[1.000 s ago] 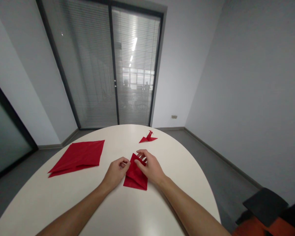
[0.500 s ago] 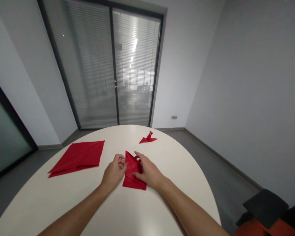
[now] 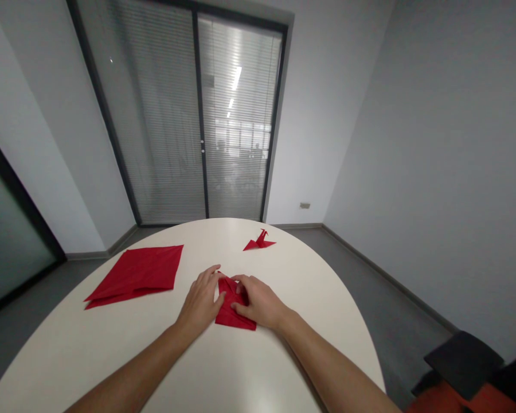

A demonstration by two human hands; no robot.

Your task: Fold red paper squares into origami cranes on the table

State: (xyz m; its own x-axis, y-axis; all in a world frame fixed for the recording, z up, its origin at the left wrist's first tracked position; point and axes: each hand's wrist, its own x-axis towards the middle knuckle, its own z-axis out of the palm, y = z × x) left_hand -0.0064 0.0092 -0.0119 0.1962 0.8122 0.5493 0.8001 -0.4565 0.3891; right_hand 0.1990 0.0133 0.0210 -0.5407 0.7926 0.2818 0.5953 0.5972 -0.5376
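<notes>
A small sheet of folded red paper (image 3: 233, 316) lies on the table between my two hands, its upper flap bent over toward the near side. My right hand (image 3: 260, 303) is curled over its right part, gripping the flap between thumb and fingers. Along the left edge lies my left hand (image 3: 203, 299), its fingers stretched toward the top corner and apart from the thumb, which touches the paper. Both hands partly cover the folds.
On the left of the round white table (image 3: 189, 367) lies a larger folded red paper (image 3: 141, 269). A red origami crane (image 3: 260, 241) stands near the far edge. A black and orange chair (image 3: 464, 367) is at the lower right, beyond the table.
The paper's pointed top has come down toward me and looks shorter. My left hand has gone from curled fingers to stretched ones; my right fingers have drawn in over the flap.
</notes>
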